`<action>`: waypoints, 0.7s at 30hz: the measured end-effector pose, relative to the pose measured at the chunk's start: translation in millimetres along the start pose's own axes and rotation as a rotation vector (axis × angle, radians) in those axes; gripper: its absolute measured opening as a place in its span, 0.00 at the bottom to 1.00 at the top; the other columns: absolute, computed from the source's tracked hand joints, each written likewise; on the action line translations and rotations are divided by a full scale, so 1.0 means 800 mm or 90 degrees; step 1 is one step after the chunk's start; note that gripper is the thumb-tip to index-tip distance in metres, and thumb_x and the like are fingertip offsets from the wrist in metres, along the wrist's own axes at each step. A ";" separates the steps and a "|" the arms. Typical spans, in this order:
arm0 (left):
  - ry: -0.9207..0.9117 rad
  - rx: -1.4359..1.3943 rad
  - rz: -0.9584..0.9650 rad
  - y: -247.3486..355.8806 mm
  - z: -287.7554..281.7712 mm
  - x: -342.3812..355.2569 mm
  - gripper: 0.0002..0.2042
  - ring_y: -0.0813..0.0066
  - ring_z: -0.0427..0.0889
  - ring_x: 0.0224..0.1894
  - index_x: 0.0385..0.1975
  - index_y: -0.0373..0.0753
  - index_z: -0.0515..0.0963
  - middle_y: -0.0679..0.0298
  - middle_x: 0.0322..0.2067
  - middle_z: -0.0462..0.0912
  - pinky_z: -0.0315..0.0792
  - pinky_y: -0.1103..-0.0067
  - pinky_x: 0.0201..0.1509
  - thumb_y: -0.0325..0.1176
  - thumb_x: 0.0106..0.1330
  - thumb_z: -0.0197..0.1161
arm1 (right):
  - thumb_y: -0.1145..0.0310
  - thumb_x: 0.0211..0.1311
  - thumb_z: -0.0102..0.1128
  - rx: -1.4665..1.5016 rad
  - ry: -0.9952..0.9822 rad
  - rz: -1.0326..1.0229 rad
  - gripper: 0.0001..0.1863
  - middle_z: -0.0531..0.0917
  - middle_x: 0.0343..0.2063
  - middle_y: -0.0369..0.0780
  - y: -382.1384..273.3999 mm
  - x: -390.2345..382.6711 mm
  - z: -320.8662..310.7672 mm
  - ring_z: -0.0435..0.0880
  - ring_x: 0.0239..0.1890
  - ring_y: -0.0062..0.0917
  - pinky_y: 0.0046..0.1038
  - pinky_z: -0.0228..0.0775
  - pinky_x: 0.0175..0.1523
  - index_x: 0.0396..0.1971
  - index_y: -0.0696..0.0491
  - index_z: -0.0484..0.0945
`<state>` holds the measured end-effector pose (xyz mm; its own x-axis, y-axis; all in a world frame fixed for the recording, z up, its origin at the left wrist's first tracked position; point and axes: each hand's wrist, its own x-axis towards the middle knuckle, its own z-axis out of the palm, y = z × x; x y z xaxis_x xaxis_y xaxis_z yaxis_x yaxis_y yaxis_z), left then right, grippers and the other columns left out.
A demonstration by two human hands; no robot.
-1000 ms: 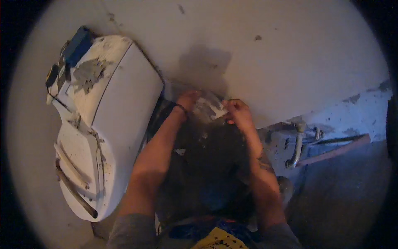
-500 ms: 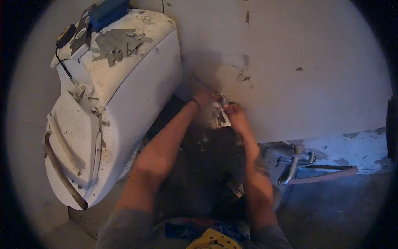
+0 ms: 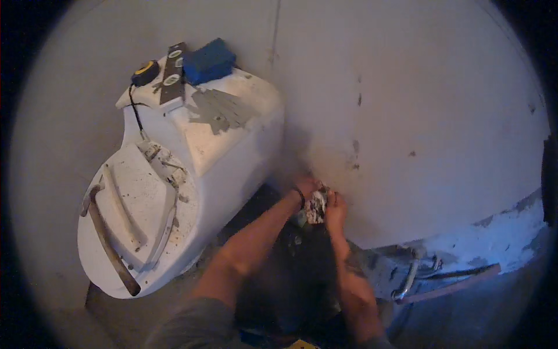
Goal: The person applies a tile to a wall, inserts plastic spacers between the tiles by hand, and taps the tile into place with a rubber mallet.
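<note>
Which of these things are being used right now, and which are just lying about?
Apparently in use:
- dirty white piece, between the left hand and right hand

Apparently just lying on the white toilet:
- blue block
- dark level
- grey strips
- brown wooden handle
- pale stick

Pale wall (image 3: 453,110) dotted with dark marks, its lower strip (image 3: 503,250) washed in bluish light; the white toilet (image 3: 224,189) is more warmly lit, and there, the floor (image 3: 476,314) is steeped in shadow!
</note>
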<state>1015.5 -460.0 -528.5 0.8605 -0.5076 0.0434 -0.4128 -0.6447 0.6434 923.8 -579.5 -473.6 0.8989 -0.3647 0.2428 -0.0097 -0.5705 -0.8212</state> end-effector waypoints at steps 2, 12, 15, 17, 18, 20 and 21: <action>0.076 0.270 0.105 -0.002 0.006 0.010 0.12 0.59 0.76 0.46 0.36 0.44 0.79 0.57 0.39 0.79 0.68 0.67 0.50 0.40 0.61 0.51 | 0.59 0.65 0.45 0.017 -0.011 -0.026 0.19 0.75 0.22 0.50 0.003 -0.001 0.001 0.72 0.27 0.41 0.37 0.63 0.35 0.27 0.61 0.73; 0.058 -0.379 -0.142 0.024 -0.024 -0.008 0.09 0.79 0.76 0.30 0.28 0.37 0.79 0.67 0.28 0.81 0.70 0.78 0.36 0.36 0.56 0.61 | 0.59 0.65 0.43 -0.071 -0.093 0.017 0.18 0.77 0.30 0.54 0.035 0.004 0.014 0.75 0.37 0.50 0.43 0.66 0.43 0.36 0.61 0.74; 0.027 -0.392 -0.148 0.024 -0.037 -0.011 0.09 0.79 0.76 0.33 0.29 0.37 0.79 0.67 0.29 0.81 0.70 0.77 0.39 0.37 0.58 0.59 | 0.56 0.64 0.45 -0.194 -0.175 -0.016 0.21 0.77 0.31 0.55 0.023 0.017 -0.002 0.75 0.37 0.52 0.44 0.67 0.43 0.37 0.61 0.74; 0.003 -0.262 -0.048 0.017 -0.042 -0.006 0.10 0.79 0.76 0.35 0.31 0.38 0.79 0.67 0.30 0.81 0.70 0.77 0.42 0.38 0.59 0.58 | 0.54 0.64 0.45 -0.218 -0.185 -0.061 0.22 0.76 0.27 0.55 0.011 0.023 -0.004 0.74 0.34 0.53 0.43 0.65 0.39 0.31 0.61 0.73; -0.066 -0.267 -0.053 0.013 -0.042 -0.004 0.10 0.76 0.77 0.38 0.33 0.39 0.78 0.66 0.33 0.81 0.70 0.75 0.44 0.39 0.61 0.56 | 0.52 0.64 0.45 -0.240 -0.171 -0.105 0.24 0.75 0.24 0.55 0.006 0.023 -0.004 0.73 0.31 0.53 0.42 0.64 0.35 0.25 0.61 0.72; -0.139 -0.271 -0.057 0.007 -0.040 0.001 0.11 0.73 0.77 0.41 0.35 0.41 0.77 0.64 0.35 0.80 0.70 0.73 0.46 0.40 0.63 0.53 | 0.52 0.64 0.44 -0.264 -0.178 -0.059 0.24 0.76 0.29 0.56 0.000 0.018 0.001 0.74 0.34 0.53 0.44 0.65 0.38 0.32 0.61 0.72; -0.129 -0.066 0.039 0.004 -0.039 0.002 0.12 0.69 0.76 0.45 0.38 0.43 0.76 0.63 0.39 0.79 0.69 0.72 0.48 0.41 0.64 0.50 | 0.51 0.63 0.44 -0.295 -0.155 -0.003 0.25 0.77 0.33 0.56 -0.001 0.015 0.005 0.75 0.37 0.53 0.45 0.66 0.41 0.39 0.62 0.72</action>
<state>1025.2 -445.2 -502.1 0.7533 -0.6547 -0.0629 -0.4198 -0.5522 0.7203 936.1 -580.6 -472.0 0.9749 -0.2104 0.0735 -0.1479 -0.8575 -0.4927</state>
